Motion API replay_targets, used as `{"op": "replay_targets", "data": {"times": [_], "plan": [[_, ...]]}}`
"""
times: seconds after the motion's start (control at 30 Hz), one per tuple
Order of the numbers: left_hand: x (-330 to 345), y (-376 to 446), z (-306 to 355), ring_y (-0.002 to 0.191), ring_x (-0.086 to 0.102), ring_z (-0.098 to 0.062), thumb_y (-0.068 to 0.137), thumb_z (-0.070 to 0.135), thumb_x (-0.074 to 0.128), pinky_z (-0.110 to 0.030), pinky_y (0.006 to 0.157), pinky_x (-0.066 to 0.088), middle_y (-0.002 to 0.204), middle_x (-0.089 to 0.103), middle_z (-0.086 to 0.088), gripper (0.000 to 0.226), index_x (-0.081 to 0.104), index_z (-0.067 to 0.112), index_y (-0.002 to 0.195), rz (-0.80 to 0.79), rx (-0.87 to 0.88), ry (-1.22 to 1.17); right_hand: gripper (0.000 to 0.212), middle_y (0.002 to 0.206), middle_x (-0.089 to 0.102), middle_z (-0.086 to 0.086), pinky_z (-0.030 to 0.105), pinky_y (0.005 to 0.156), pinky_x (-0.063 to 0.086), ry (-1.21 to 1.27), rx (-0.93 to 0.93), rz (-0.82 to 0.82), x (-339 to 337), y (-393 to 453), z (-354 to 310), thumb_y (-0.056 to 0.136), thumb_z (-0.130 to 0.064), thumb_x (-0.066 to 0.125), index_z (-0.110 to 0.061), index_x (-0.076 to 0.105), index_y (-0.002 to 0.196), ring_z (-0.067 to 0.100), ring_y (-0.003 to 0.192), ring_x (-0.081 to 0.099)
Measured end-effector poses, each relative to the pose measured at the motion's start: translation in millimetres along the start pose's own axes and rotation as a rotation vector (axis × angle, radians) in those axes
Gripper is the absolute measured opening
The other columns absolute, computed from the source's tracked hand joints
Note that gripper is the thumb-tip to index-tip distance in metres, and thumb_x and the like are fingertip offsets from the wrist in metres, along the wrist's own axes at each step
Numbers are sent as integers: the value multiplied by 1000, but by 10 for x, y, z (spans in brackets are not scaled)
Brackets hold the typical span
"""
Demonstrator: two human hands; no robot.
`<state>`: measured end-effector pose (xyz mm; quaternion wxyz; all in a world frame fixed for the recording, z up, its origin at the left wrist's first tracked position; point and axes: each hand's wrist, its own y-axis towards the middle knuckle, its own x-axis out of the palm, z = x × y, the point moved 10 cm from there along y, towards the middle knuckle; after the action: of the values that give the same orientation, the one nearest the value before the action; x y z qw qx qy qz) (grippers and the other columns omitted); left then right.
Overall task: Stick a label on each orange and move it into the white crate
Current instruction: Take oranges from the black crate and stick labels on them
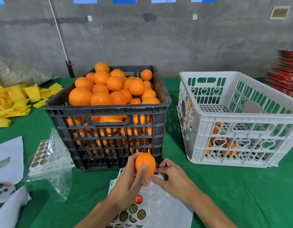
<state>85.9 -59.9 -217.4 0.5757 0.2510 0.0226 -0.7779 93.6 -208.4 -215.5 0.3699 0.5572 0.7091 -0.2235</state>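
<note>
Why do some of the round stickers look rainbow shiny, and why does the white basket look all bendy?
In the head view, light glints off the foil labels on the sticker sheet, so a few flash red and green. The wide-angle lens bows the white crate near the picture's edge. The red stack at far right is smeared and blurry.

left hand point(126, 181) gripping orange point(145, 164), label sheet point(158, 204) beneath
</note>
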Motion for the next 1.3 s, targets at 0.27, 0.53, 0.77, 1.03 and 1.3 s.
{"op": "replay_targets", "data": {"times": [0.27,0.53,0.77,1.03,1.3], "plan": [[-17,7,-39,93,73,-14,99,76,34,-41,86,56,97,74,7,46,23,59,141,11,-30,3,16,88,57,-9,12,67,41,232,126,109,-77,-4,110,92,-37,75,-23,83,93,1,78,56],[-12,27,-41,89,73,-14,99,75,37,-34,82,57,96,73,5,42,26,61,138,9,-43,10,21,89,67,-7,11,73,46,389,226,201,-122,1,278,94,-16,73,-22,80,76,-2,85,65],[-42,28,72,87,72,-18,100,70,44,-32,80,58,95,72,2,39,32,61,136,39,-75,-38,10,89,63,-9,19,69,47,497,46,557,-473,-204,-48,95,-31,72,-37,80,93,15,82,60],[-249,29,626,85,75,-30,96,61,62,-41,79,63,107,72,0,42,57,39,131,204,-44,-245,32,124,63,-12,31,94,55,514,-169,551,-681,-387,-540,100,-49,59,-33,74,123,14,120,61],[-288,419,1589,105,68,6,77,77,64,-19,91,56,102,67,42,77,48,46,146,223,47,-63,80,154,50,5,30,116,39,-117,-285,934,-1391,-580,-982,92,-56,65,-3,48,149,19,143,46]]}}
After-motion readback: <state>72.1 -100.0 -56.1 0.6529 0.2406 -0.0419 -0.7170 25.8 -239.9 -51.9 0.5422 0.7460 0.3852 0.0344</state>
